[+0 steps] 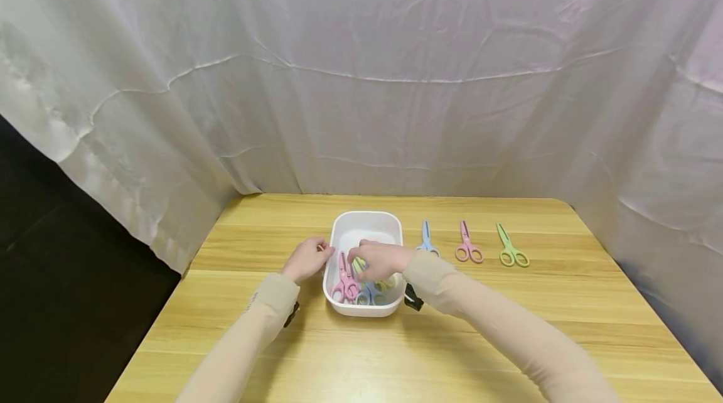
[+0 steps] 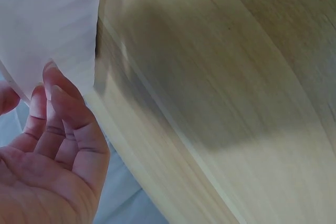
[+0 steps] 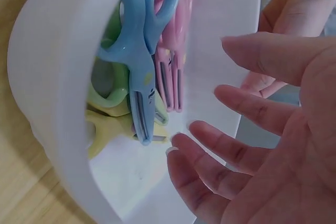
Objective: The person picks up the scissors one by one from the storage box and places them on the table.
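A white bin [image 1: 366, 311] stands on the table with several scissors inside: pink scissors [image 1: 342, 284] on the left, and blue scissors [image 3: 137, 66], green scissors [image 3: 113, 90] and yellow scissors [image 3: 107, 129] beside them. My left hand [image 1: 307, 258] is at the bin's left side; its thumb lies at the rim and its curled fingers [image 2: 79, 124] are against the outer wall. Over the scissors hovers my right hand [image 1: 381, 260], fingers spread and relaxed, with nothing in its grasp in the right wrist view.
To the right of the bin, blue scissors [image 1: 427, 240], pink scissors [image 1: 466, 246] and green scissors [image 1: 510, 251] lie apart in a row on the wooden table [image 1: 508, 309]. A pale curtain [image 1: 361, 120] hangs behind the table's far edge.
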`<state>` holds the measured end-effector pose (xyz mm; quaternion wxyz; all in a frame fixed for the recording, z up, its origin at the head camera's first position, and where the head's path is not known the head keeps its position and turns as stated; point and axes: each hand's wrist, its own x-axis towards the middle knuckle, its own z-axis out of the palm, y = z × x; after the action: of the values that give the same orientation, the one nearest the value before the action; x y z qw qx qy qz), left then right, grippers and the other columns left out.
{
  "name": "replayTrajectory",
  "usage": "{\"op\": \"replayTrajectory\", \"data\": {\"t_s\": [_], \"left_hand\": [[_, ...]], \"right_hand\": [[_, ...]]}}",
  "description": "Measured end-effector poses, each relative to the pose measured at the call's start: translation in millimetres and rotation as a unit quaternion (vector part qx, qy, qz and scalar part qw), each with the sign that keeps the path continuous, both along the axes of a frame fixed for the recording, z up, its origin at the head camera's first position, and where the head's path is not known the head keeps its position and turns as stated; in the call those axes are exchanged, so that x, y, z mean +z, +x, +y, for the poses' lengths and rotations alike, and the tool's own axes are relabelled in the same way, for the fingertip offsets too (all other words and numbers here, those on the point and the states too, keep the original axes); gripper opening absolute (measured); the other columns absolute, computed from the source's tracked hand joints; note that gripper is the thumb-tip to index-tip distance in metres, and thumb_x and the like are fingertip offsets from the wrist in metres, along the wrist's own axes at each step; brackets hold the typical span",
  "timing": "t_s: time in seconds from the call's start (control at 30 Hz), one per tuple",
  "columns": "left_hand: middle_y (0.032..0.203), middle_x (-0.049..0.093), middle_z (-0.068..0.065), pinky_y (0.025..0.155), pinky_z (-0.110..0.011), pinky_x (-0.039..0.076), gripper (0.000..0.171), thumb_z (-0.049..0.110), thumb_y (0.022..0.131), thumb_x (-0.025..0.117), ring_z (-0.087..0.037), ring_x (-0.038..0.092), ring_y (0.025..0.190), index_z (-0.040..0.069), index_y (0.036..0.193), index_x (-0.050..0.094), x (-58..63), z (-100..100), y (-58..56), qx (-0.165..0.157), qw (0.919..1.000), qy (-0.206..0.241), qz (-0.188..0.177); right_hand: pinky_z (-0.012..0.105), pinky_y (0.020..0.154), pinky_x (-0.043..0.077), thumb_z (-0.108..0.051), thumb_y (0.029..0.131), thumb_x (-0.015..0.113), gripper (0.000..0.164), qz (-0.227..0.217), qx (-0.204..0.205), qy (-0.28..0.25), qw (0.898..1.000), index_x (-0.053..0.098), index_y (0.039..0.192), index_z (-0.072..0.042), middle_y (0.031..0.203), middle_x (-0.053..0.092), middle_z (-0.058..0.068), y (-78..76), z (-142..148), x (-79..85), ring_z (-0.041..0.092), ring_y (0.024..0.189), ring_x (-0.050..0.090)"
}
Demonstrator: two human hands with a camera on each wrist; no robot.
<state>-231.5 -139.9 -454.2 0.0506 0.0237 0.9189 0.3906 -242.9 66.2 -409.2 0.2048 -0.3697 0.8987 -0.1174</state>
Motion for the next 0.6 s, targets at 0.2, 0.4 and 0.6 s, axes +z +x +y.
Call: {"op": "replayTrajectory", "data": {"t_s": [0.2, 0.4, 0.6], "left_hand": [[0.082, 0.064, -0.007, 0.061, -0.025, 0.047, 0.018, 0.023, 0.098, 0.055, -0.017, 0.058, 0.071, 0.007, 0.091, 0.061, -0.6, -0.3, -0.8, 0.000, 1.0000, 0.000, 0.001], [0.082, 0.065, -0.007, 0.061, -0.025, 0.047, 0.018, 0.023, 0.098, 0.055, -0.016, 0.058, 0.071, 0.008, 0.090, 0.060, -0.9, 0.4, -1.0, -0.002, 1.0000, 0.007, 0.000], [0.080, 0.064, -0.006, 0.061, -0.024, 0.046, 0.017, 0.022, 0.098, 0.054, -0.016, 0.058, 0.070, 0.008, 0.089, 0.058, 0.0, 0.1, -0.3, -0.006, 0.9999, 0.013, -0.003]], "right_hand": [[0.042, 0.103, 0.051, -0.027, 0.089, 0.074, 0.048, 0.000, -0.010, 0.035, 0.999, 0.061, 0.134, -0.018, 0.125, 0.058, 0.012, -1.7, -4.7, -2.0, 0.019, 0.106, 0.060], [0.043, 0.102, 0.051, -0.033, 0.085, 0.079, 0.052, 0.002, -0.022, 0.066, 0.998, 0.062, 0.133, -0.022, 0.129, 0.056, 0.009, -3.0, -7.0, -4.3, 0.019, 0.113, 0.059], [0.046, 0.102, 0.051, -0.037, 0.081, 0.081, 0.055, -0.006, -0.029, 0.079, 0.996, 0.062, 0.131, -0.026, 0.137, 0.052, 0.012, -5.8, -6.7, -9.1, 0.021, 0.117, 0.057]]}}
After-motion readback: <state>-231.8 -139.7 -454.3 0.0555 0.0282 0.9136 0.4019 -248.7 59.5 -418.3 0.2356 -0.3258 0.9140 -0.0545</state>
